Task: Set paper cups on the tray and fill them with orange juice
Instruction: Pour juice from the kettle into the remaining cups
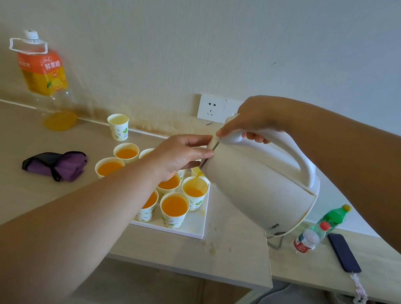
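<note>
My right hand (253, 119) grips the handle of a white kettle (262, 183), tilted to the left. A thin stream of orange juice runs from its spout into a paper cup (195, 192) at the right side of the white tray (194, 228). My left hand (181, 153) holds the kettle's lid edge near the spout. Several paper cups holding juice stand on the tray, such as one at the front (174, 208). My left forearm hides some of them. One paper cup (118, 126) stands apart near the wall; what it holds is unclear.
A large, nearly drained orange juice bottle (46, 78) stands at the back left. A purple and black cloth (56, 163) lies left of the tray. Two small bottles (320, 226) and a dark phone (343, 252) lie at the right. Juice drops (211, 247) spot the table.
</note>
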